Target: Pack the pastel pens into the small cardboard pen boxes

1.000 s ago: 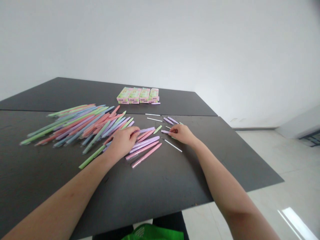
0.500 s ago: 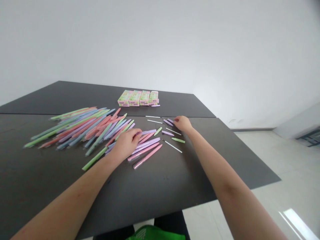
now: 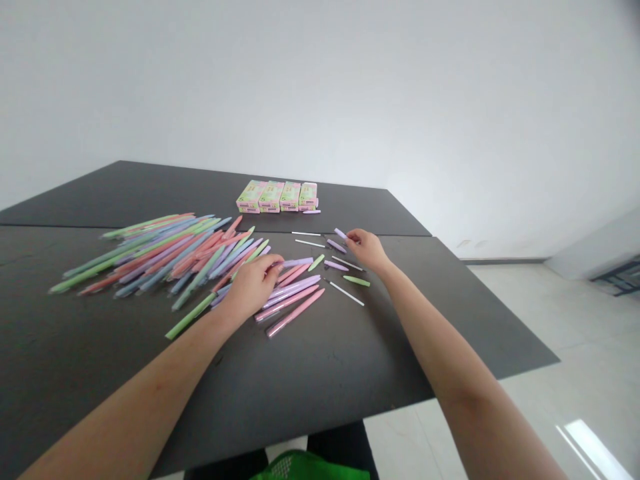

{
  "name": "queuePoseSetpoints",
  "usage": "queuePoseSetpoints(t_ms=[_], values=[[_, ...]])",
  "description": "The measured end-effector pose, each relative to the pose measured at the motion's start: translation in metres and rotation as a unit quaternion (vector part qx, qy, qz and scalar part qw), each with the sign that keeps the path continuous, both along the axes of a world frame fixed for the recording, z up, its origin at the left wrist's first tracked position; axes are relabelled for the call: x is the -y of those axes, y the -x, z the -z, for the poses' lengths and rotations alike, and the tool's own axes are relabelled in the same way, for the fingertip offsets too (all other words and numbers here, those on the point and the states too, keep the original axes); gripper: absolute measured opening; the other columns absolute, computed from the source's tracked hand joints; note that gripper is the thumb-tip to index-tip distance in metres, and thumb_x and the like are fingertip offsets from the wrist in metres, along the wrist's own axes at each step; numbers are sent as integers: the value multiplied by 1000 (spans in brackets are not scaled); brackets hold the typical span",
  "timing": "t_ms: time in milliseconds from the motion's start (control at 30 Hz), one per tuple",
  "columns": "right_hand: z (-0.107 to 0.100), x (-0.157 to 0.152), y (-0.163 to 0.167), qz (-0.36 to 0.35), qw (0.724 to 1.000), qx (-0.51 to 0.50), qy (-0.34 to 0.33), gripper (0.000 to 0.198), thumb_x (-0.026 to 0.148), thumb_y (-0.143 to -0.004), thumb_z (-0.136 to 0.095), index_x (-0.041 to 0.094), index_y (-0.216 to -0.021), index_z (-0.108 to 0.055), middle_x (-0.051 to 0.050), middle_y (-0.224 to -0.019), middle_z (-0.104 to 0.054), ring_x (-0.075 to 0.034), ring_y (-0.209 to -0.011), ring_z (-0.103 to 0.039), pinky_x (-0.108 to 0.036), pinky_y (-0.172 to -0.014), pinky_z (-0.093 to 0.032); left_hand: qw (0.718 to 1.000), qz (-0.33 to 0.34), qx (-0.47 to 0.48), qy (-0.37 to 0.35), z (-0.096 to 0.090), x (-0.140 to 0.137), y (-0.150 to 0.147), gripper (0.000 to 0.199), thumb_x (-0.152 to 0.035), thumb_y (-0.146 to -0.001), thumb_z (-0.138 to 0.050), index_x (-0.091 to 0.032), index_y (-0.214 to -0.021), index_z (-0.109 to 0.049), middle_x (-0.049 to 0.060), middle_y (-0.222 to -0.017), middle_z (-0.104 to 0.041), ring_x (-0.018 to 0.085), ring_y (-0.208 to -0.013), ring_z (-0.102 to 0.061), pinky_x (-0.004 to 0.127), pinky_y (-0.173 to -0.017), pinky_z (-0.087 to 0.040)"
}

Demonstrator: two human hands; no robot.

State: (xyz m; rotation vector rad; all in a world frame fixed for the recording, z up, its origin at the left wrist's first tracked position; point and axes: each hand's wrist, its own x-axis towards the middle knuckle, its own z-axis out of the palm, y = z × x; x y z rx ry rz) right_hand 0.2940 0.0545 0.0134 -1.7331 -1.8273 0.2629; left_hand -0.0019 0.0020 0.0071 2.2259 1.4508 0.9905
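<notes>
My left hand (image 3: 255, 283) is closed in a pinch on a purple pen barrel (image 3: 299, 263), which points right over the loose pens. Between the fingertips of my right hand (image 3: 367, 248) is a purple pen cap (image 3: 341, 233), tilted up from the table. Near that hand lie two more purple caps (image 3: 337, 247), a green cap (image 3: 357, 281) and several thin white pen refills (image 3: 346, 291). Another green cap (image 3: 317, 263) rests by the barrel's tip. Below my left hand, pink and purple pens (image 3: 296, 312) lie side by side.
A large heap of pastel pens (image 3: 165, 257) spreads over the left of the dark table (image 3: 320, 380). At the back stand several small pink and green boxes (image 3: 270, 197), with a purple piece (image 3: 312, 212) in front. The table's right edge drops to a pale floor.
My right hand has raised the purple cap off the table, and its end now tilts upward. My left hand and the purple barrel have hardly moved.
</notes>
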Motion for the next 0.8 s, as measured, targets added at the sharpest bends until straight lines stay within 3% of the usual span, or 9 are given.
queuePoseSetpoints(t_ms=[67,133,267,533,800], values=[[-4,16,7,-82,983,-167,12,22,36,-86,-58,17,-96,-64,-5,-86,-72,-16,-77,-66,-27,-73,-49,1000,-3,15,3,0,0,0,31,-34,-86,-47,-18,-102,-68,5,-87,-73,19,-78,-65,30,-75,-49],[-6,33,15,-159,941,-298,36,27,43,-84,-61,18,-93,-61,-4,-81,-70,-14,-69,-63,-27,-67,-50,999,-7,32,4,1,0,0,32,-34,-86,-47,-18,-105,-68,6,-92,-73,19,-79,-65,30,-76,-49],[-7,57,25,-227,893,-384,56,31,47,-80,-67,19,-92,-63,-1,-74,-66,-12,-61,-58,-26,-60,-47,999,-1,53,2,-1,1,0,36,-35,-88,-46,-17,-111,-67,5,-90,-72,18,-76,-63,30,-75,-48],[-10,67,30,-221,914,-337,41,31,46,-81,-65,18,-95,-69,0,-70,-60,-11,-58,-51,-25,-56,-41,999,21,47,2,-6,6,-3,35,-35,-88,-44,-19,-108,-68,3,-81,-70,16,-69,-61,28,-68,-47],[-10,69,33,-205,924,-322,40,30,43,-81,-65,17,-96,-70,0,-69,-60,-11,-57,-49,-24,-53,-39,999,34,37,9,-7,8,-3,32,-32,-88,-44,-20,-107,-67,3,-85,-71,17,-76,-63,28,-74,-50]])
